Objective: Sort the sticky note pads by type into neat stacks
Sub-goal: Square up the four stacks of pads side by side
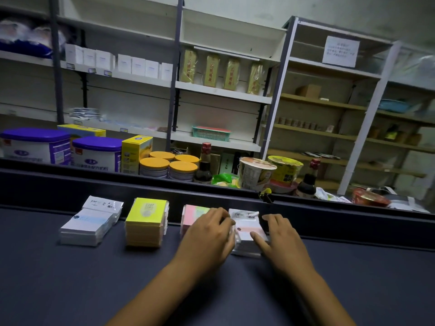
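We see a stack of white-wrapped pads with a pale pink face (pixel 247 228), glossy in clear film, sitting on the dark matte counter (pixel 70 278) close to its raised back ledge. Our left hand (pixel 208 234) presses against the stack's left side with fingers curled over its upper edge, and our right hand (pixel 280 238) rests against the right side, index finger laid flat across the top; together they hold the stack between them. Just left, partly under our left hand, lies a pink pad stack (pixel 191 216). Further left stands a blocky yellow stack (pixel 146 222) with crisp layered edges, then a white-and-blue stack (pixel 89 225), slightly fanned, shiny-wrapped. Behind the ledge stand round purple-lidded tubs (pixel 96 152), orange-lidded tins (pixel 169 165) and paper noodle cups (pixel 255 172).
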